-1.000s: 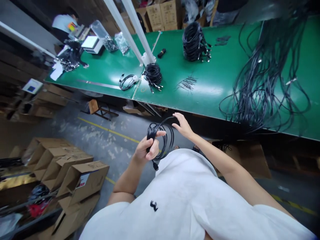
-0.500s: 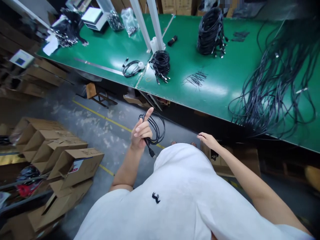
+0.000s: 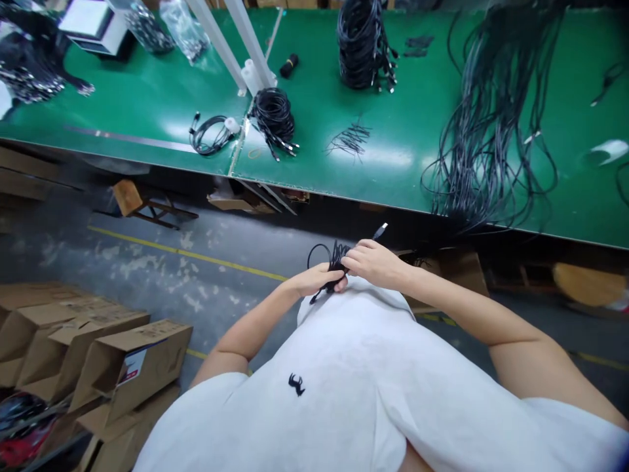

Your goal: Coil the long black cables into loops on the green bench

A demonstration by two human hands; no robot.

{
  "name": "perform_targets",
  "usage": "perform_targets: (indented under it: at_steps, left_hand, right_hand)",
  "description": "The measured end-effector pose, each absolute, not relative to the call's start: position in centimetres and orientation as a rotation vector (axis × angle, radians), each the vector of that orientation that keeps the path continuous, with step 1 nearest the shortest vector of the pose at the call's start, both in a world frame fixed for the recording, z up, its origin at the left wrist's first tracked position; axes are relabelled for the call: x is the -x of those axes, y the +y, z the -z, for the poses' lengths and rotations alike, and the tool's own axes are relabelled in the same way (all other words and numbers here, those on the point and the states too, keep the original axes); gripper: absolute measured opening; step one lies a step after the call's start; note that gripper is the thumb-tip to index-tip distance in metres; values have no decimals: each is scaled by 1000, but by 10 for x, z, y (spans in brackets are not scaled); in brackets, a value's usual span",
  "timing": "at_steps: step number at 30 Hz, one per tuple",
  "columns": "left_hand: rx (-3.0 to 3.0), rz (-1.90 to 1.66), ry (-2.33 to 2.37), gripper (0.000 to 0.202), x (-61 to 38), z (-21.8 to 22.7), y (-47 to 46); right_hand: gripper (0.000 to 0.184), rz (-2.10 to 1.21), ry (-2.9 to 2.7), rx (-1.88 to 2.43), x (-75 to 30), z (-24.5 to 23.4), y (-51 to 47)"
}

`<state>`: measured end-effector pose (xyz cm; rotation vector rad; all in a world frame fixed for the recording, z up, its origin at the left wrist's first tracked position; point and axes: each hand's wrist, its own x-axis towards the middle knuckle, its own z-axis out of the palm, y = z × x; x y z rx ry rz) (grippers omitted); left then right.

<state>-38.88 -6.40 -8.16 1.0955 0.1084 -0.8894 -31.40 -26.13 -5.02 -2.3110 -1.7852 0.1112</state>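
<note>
A coiled black USB cable (image 3: 339, 252) is held between my two hands, in front of my white shirt. My left hand (image 3: 318, 280) is closed around the lower part of the coil, thumb on top. One dark cable end sticks out below it. My right hand (image 3: 371, 261) pinches the coil's right side, and a plug with a bright metal tip (image 3: 382, 229) juts out above its fingers. Loops stand up between the hands. The fingertips of both hands are partly hidden by the cable.
Across the front runs a green table (image 3: 393, 157). On it lie a cable bundle (image 3: 272, 118), a taller cable coil (image 3: 361, 46), short black ties (image 3: 351, 139) and a long loose cable heap (image 3: 486, 144). Cardboard boxes (image 3: 142, 367) stand at left, a wooden stool (image 3: 128, 198) beyond.
My right hand has come left and up to the coil and now grips it. My left hand has moved right, its raised finger now folded down. The view has shifted to the right.
</note>
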Motion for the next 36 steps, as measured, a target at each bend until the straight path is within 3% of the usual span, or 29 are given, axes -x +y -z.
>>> perform_targets:
  at_steps: [2, 6, 11, 16, 22, 28, 32, 36]
  left_hand:
    - [-1090, 947, 40, 33, 387, 75, -62]
    - [-1211, 1058, -106, 22, 379, 61, -59]
    - [-1421, 1115, -159, 22, 364, 46, -54]
    - [-1521, 905, 21, 31, 354, 35, -48]
    - [-1092, 712, 171, 47, 354, 27, -39]
    - [-1032, 613, 290, 45, 358, 36, -34]
    - [-954, 626, 275, 46, 360, 41, -32]
    - [-928, 920, 145, 51, 365, 39, -26]
  right_hand:
    - [18, -32, -1662, 2303, 318, 48, -263]
    - [38, -66, -1674, 2138, 329, 33, -257]
    - [26, -279, -1686, 2171, 331, 31, -236]
    - [25, -471, -1440, 2285, 306, 27, -236]
    - [29, -68, -1041, 2225, 295, 4, -265]
    - [32, 138, -652, 2344, 343, 40, -270]
    - [46, 19, -694, 2317, 338, 56, -239]
    - [35, -257, -1042, 2133, 306, 55, -206]
